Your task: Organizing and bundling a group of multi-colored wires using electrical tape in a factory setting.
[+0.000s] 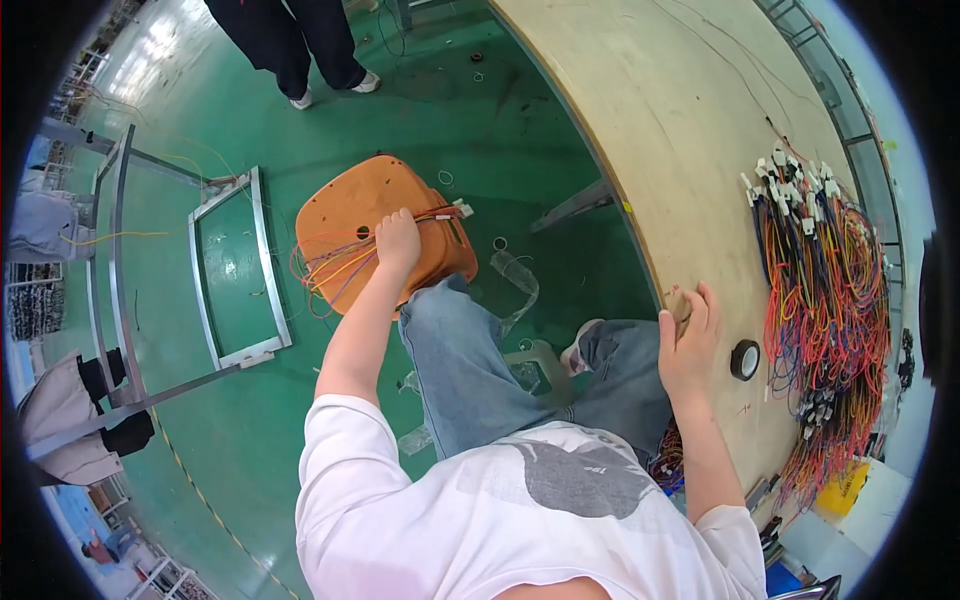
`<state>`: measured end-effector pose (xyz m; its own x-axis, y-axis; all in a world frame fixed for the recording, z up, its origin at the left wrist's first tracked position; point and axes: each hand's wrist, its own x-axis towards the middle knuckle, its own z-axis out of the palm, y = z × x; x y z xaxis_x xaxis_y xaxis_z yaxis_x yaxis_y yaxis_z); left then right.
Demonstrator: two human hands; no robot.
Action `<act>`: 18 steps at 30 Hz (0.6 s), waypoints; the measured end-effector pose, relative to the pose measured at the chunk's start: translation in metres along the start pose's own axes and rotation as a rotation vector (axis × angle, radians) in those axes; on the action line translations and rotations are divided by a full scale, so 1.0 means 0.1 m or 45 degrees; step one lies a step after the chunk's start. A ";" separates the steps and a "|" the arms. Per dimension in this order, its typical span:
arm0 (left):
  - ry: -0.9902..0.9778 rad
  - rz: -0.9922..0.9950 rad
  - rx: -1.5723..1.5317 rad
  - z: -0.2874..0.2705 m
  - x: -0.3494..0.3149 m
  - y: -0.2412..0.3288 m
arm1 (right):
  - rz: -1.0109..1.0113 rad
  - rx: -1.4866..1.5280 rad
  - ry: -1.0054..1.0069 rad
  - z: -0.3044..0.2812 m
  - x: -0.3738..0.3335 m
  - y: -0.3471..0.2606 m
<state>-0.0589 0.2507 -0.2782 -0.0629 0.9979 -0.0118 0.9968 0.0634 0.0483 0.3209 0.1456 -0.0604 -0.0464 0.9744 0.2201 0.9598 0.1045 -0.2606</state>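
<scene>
My left hand (pixel 398 243) is closed around a bundle of thin coloured wires (pixel 338 262) over an orange plastic stool (pixel 350 200). Loose loops of red, yellow and purple wire hang from one side of the fist. On the other side, the bundle ends in white connectors (pixel 461 209). At the near edge of the wooden table (pixel 700 150), my right hand (pixel 692 335) rests with its fingers stretched and nothing visible in it. A roll of black tape (pixel 744 360) lies on the tabletop just to the right of that hand.
A large heap of wire harnesses (pixel 825 290) with white connectors covers the table's right side. Metal frames (pixel 262 250) stand on the green floor at left. Another person's legs (pixel 300 45) are at the far side. Clear plastic film (pixel 517 275) lies below the table.
</scene>
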 end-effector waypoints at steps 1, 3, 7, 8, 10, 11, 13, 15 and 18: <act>0.039 0.006 0.036 0.01 -0.03 -0.06 | -0.020 -0.001 0.012 0.01 0.00 -0.01; -0.127 -0.055 -0.102 -0.17 -0.12 -0.12 | -0.047 -0.001 0.025 0.01 -0.02 0.02; -1.051 -0.522 -1.539 -1.01 -0.54 -0.25 | -0.038 0.128 0.028 0.00 -0.05 0.13; -1.162 -0.613 -1.828 -1.41 -0.78 -0.16 | -0.019 0.183 0.033 -0.02 -0.07 0.16; -1.371 -0.637 -2.306 -2.15 -1.35 0.13 | 0.013 0.418 -0.009 -0.05 -0.10 0.08; -1.484 -0.557 -2.496 -2.44 -1.63 0.32 | 0.061 0.629 -0.050 -0.11 -0.11 0.00; -1.540 -0.405 -2.622 -2.78 -2.03 0.72 | 0.194 1.186 -0.417 -0.27 -0.12 -0.33; -1.577 -0.350 -2.559 -2.89 -2.21 1.07 | 0.224 1.595 -0.715 -0.41 -0.10 -0.52; -1.568 -0.191 -2.569 -2.71 -2.39 1.48 | 0.204 1.826 -0.947 -0.63 -0.10 -0.43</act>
<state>0.0906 0.0235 0.0023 0.7023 0.5697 -0.4269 -0.3283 0.7913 0.5159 0.2977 0.1192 0.0076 -0.5023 0.8241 -0.2620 -0.0449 -0.3274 -0.9438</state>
